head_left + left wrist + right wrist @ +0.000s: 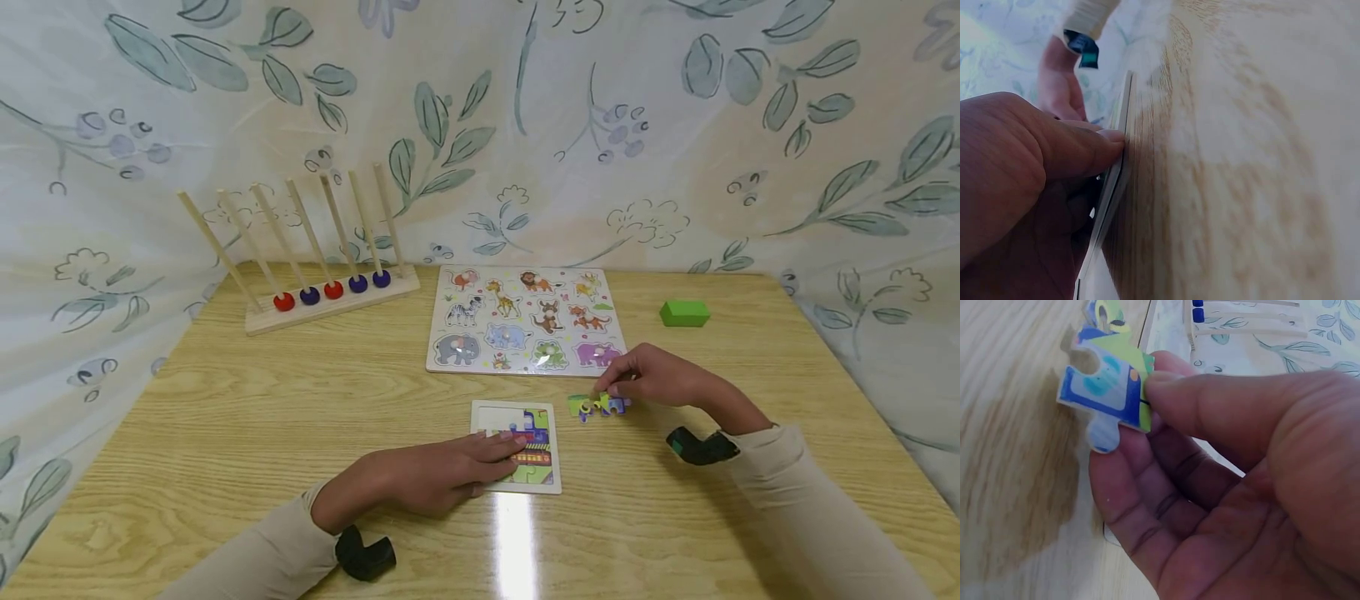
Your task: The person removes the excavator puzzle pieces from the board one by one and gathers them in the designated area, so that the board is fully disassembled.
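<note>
A small square jigsaw puzzle tray (pixel 557 454) with a pale rim lies on the table, several colourful pieces set in it and its upper left part bare. My left hand (pixel 442 471) rests across the tray with fairly straight fingers; the left wrist view shows its thumb (pixel 1094 144) at the tray's edge. To the right, my right hand (pixel 656 375) pinches a jigsaw piece (pixel 1100 390), blue and green with a rounded knob, between thumb and fingers. Close by it shows another piece with yellow on it (pixel 1110 315). Loose pieces (pixel 576 406) lie just right of the tray.
Behind the hands lies an animal peg puzzle board (pixel 480 367). A wooden rack (pixel 337 308) with upright rods and red and blue beads stands at the back left. At the back right sits a green block (pixel 684 313). A floral cloth (pixel 525 208) hangs behind the table.
</note>
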Available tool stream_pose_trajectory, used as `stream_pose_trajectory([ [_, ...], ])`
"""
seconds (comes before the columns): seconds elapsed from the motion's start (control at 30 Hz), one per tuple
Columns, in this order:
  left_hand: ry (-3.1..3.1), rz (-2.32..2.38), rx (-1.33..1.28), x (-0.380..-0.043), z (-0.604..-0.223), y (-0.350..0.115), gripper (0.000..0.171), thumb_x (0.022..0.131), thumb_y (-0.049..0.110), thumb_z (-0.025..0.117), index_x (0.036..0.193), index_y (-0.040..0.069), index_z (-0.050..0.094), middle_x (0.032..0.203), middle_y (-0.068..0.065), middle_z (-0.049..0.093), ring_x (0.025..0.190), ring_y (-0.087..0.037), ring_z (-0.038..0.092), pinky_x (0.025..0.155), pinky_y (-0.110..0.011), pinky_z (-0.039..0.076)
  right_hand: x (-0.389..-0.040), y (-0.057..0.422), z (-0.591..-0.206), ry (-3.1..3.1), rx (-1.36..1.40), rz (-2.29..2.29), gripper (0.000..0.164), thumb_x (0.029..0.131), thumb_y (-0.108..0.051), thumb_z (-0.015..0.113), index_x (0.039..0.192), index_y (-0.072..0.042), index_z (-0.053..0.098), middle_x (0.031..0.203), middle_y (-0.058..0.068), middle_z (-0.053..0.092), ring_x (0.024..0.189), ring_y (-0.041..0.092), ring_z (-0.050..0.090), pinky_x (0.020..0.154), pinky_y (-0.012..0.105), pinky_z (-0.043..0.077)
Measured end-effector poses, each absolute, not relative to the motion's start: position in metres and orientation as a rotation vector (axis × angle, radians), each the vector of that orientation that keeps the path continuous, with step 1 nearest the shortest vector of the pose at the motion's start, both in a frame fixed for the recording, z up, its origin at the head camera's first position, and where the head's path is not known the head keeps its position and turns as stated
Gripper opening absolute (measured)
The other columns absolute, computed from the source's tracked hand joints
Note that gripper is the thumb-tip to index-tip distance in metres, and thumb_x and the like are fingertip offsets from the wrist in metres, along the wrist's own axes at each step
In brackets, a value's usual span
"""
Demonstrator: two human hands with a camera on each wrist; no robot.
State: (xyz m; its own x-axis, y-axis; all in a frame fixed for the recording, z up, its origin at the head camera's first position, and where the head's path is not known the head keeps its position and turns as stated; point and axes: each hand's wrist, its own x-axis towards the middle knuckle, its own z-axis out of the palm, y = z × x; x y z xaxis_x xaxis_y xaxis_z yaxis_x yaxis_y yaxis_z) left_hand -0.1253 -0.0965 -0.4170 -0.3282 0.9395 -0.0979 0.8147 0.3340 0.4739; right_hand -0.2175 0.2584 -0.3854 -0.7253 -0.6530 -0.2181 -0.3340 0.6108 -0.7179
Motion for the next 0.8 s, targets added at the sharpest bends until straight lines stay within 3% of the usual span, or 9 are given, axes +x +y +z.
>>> stream_pose_trajectory([
  [0.6,2.247,0.498,1.586,-0.1259,-0.4187,-0.0978,0.050,0.103,0.006,0.044,0.151,0.001,0.030,0.160,-0.012,0.016,0.146,-0.025,0.012,0.116,-0.037,0.015,-0.2194,0.2602,-0.3877,2.385,-0.779,-0.924,0.015,0.093,-0.001,0.061,0.104,0.000,0.072,0.098,0.005,0.069,0.081,0.018,0.059,0.069,0.025,0.051],
  [0.8,2.245,0.502,1.602,-0.1268,-0.4206,-0.0971,0.050,0.103,0.005,0.043,0.151,0.000,0.030,0.160,-0.013,0.015,0.146,-0.025,0.012,0.116,-0.038,0.016,-0.2202,0.2632,-0.3882,2.411,-0.784,-0.898,0.016,0.093,0.000,0.061,0.104,-0.001,0.073,0.101,0.005,0.069,0.087,0.018,0.061,0.076,0.026,0.052],
])
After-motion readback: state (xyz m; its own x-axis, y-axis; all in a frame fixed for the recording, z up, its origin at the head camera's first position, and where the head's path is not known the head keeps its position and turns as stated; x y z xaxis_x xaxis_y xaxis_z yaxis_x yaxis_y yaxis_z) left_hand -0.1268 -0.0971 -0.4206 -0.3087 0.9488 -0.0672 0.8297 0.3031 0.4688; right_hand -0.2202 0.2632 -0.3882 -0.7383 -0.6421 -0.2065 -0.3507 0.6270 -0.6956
